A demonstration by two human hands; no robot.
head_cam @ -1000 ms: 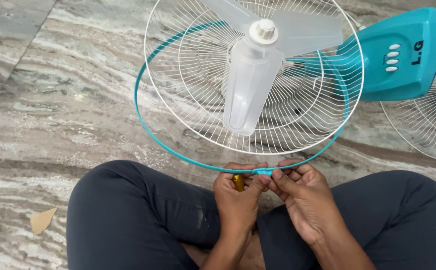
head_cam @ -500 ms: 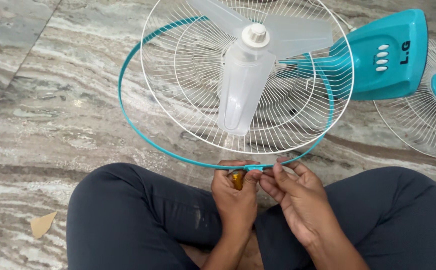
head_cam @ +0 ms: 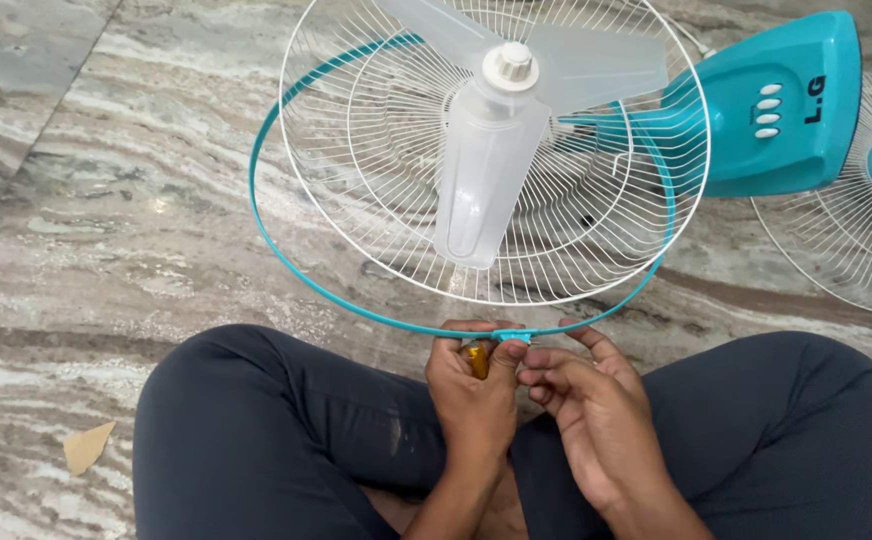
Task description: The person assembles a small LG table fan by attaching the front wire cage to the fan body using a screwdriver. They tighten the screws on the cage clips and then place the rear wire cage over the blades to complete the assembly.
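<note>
Teal ring loops around the white wire guard, hanging loose of it on the left and tucked closer on the right; its long sweep runs left to right across the floor, and the joint — a small teal clasp — sits at the near edge, pointing back toward the seated person's lap. The fan lies face up, its clear blade aimed toward the person and the teal base off to the right. A second wire guard rests on the floor at the far right.

Left hand rises from between the crossed knees, wrist low, fingers curled shut around a small yellow tool whose end I cannot make out, with the thumb up against the clasp. Right hand comes in from the right, palm turned inward, fingertips bunched together just under the clasp — whether they pinch something tiny I cannot tell. The two hands touch at the fingertips. A cardboard scrap lies by the left knee.
</note>
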